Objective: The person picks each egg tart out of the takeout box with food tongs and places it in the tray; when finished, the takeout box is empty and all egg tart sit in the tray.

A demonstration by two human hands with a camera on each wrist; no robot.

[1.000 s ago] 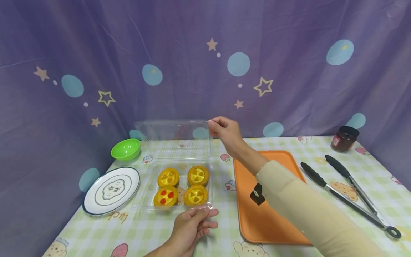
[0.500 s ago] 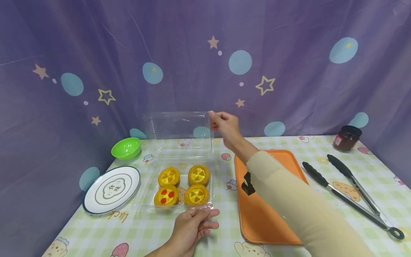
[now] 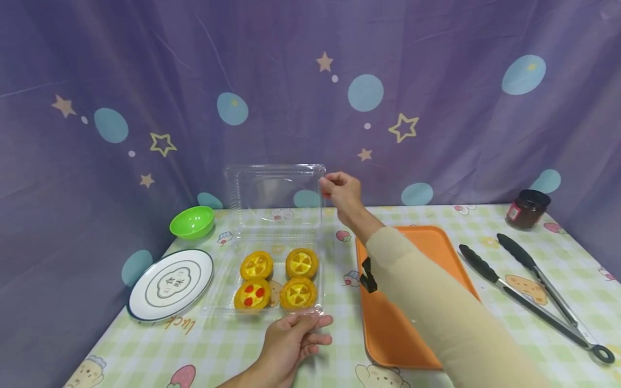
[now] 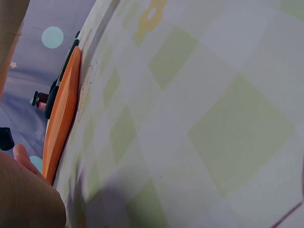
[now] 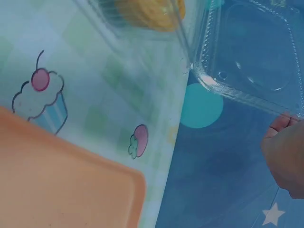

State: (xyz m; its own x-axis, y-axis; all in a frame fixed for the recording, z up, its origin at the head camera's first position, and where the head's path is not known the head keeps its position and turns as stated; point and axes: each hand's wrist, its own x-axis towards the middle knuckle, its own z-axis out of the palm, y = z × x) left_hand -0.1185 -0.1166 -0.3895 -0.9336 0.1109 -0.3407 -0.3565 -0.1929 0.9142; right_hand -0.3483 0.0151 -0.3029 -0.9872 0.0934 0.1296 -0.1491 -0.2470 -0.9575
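A clear plastic clamshell container (image 3: 223, 302) lies on the checkered cloth with several yellow egg tarts (image 3: 301, 263) in its base. One tart (image 3: 253, 294) has red spots; the others carry yellow wedge shapes. The container's lid (image 3: 276, 196) stands raised at the back. My right hand (image 3: 342, 193) pinches the lid's right edge near its upper corner, as the right wrist view also shows. At the base's front right corner, my left hand (image 3: 289, 345) holds the rim between thumb and index finger, the other fingers spread loosely. The left wrist view shows mostly cloth and part of that hand.
An orange tray (image 3: 388, 334) lies right of the container, partly under my right sleeve (image 3: 427, 291). Black-tipped tongs (image 3: 543, 307) and a dark-lidded jar (image 3: 528, 209) are farther right. A white plate (image 3: 145, 285) and a green bowl (image 3: 192, 223) stand left.
The lid has swung up from a backward-leaning slant to nearly upright, its edge held by my right hand. My right forearm has shifted slightly left. The left hand stays at the front corner.
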